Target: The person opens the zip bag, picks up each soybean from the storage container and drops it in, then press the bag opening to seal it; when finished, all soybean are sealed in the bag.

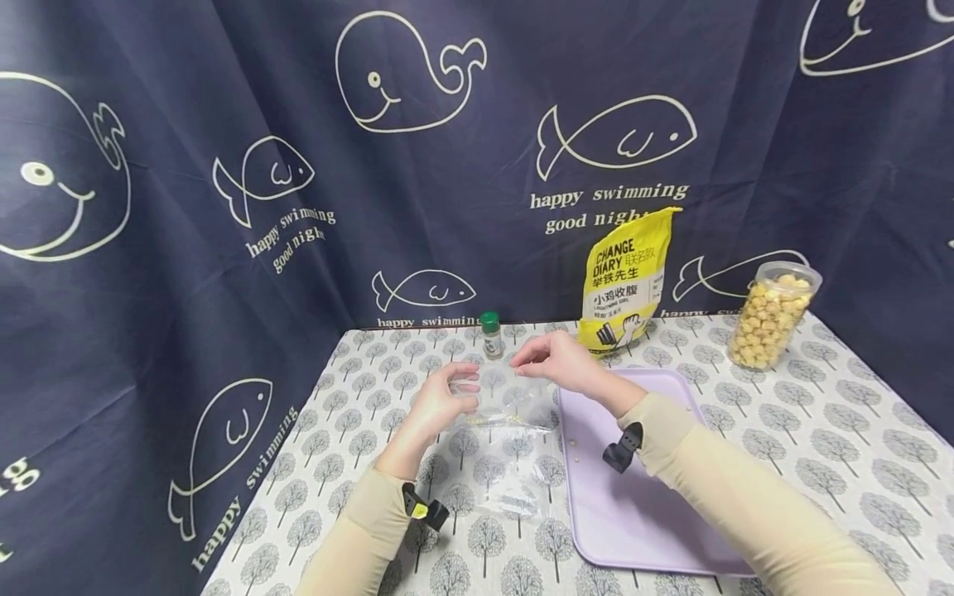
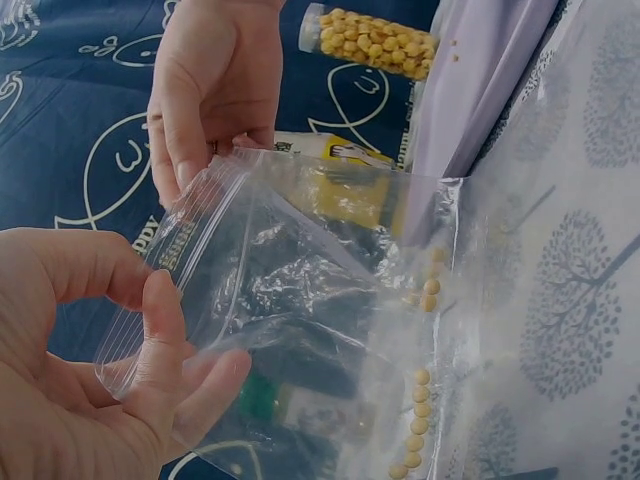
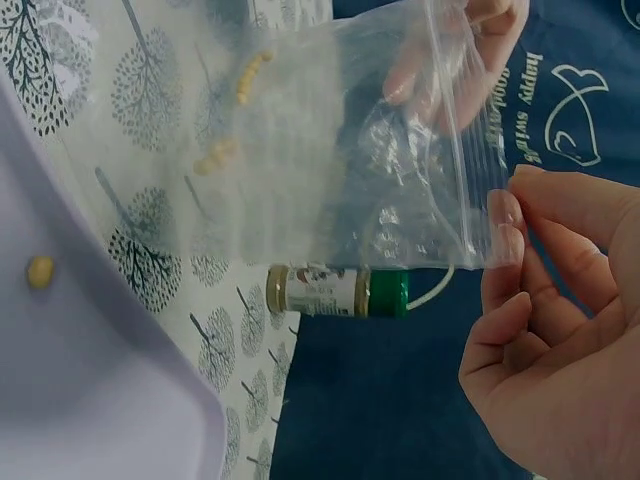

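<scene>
A clear zip-lock bag (image 1: 507,414) is held up at centre frame in the head view, just left of the lilac tray (image 1: 641,513). Its zip edge is pinched at both ends: left hand (image 1: 441,397) w/ thumb and fingers curled on the near corner, right hand (image 1: 555,358) w/ fingertips nipping the far corner. In the left wrist view the mouth of the bag (image 2: 300,290) is seen spread apart, so the step in hand is judged to be opening the bag, and it looks nearly done. A few yellow beans (image 2: 418,420) are seen low in the bag at lower centre of that view; whether they lie inside or behind it can't be told for sure.

Next move is judged to need the mouth kept wide and level, w/ one grip kept firm so thin film isn't dropped.

At back: green-capped spice bottle (image 1: 490,334), yellow pouch (image 1: 624,285), jar of yellow beans (image 1: 771,314) at upper right. One stray bean (image 3: 40,271) lies on the tray
</scene>
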`<state>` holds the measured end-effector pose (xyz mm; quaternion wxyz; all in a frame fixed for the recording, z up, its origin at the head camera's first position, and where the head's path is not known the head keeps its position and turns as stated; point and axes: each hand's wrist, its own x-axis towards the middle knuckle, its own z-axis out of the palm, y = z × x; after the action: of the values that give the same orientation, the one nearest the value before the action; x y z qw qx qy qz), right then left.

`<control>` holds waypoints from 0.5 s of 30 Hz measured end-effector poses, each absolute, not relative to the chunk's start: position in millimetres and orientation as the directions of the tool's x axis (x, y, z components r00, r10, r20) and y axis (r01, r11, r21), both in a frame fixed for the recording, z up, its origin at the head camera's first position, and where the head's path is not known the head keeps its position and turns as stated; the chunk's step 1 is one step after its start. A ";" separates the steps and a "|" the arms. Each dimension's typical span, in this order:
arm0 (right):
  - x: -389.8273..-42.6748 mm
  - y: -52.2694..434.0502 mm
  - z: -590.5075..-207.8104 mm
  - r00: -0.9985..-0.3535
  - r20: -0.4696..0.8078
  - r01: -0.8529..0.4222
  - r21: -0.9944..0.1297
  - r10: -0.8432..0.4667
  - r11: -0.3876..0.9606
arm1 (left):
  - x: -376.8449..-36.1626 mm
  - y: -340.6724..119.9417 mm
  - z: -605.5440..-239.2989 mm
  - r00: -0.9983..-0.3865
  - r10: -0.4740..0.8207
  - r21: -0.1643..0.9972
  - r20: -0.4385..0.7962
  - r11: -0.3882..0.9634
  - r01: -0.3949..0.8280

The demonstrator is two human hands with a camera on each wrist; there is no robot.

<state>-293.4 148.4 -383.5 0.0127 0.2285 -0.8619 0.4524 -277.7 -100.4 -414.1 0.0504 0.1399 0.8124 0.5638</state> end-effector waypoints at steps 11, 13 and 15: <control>-283.6 240.5 -397.7 -0.951 0.216 -0.306 -0.738 -0.219 0.602 | -279.3 -97.8 -414.2 -0.963 0.262 0.932 0.067 0.327 0.154; -280.1 260.4 -408.2 -0.962 0.190 -0.271 -0.724 -0.194 0.635 | -279.0 -96.9 -413.8 -0.962 0.266 0.931 0.064 0.330 0.154; -276.0 278.3 -418.6 -0.971 0.167 -0.237 -0.702 -0.168 0.671 | -278.8 -95.4 -413.9 -0.959 0.277 0.930 0.064 0.332 0.158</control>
<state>-276.0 278.3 -418.6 0.0440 0.1110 -0.9131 0.3898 -278.8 -95.4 -413.9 0.0527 0.1335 0.8143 0.5624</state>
